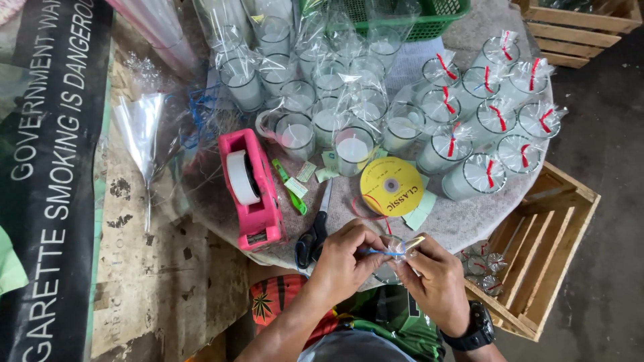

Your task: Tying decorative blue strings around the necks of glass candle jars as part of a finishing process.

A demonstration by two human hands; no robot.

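my left hand (342, 258) pinches one end of a thin blue strip (379, 253), and my right hand (436, 278) is closed on a cellophane-wrapped glass candle (396, 258). both sit at the round table's (463, 221) near edge, just below the scissors (313, 234) and yellow ribbon spool (392, 186).

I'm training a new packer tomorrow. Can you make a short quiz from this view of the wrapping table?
1. True or false: the pink tape dispenser lies on the side of the left hand.
2. What colour are the ties on the finished wrapped candle glasses?
3. Which lies closest to the left hand? A) scissors B) green basket C) wooden crate

Key: 1 true; 2 red; 3 A. The right hand pinches clear wrap with the left.
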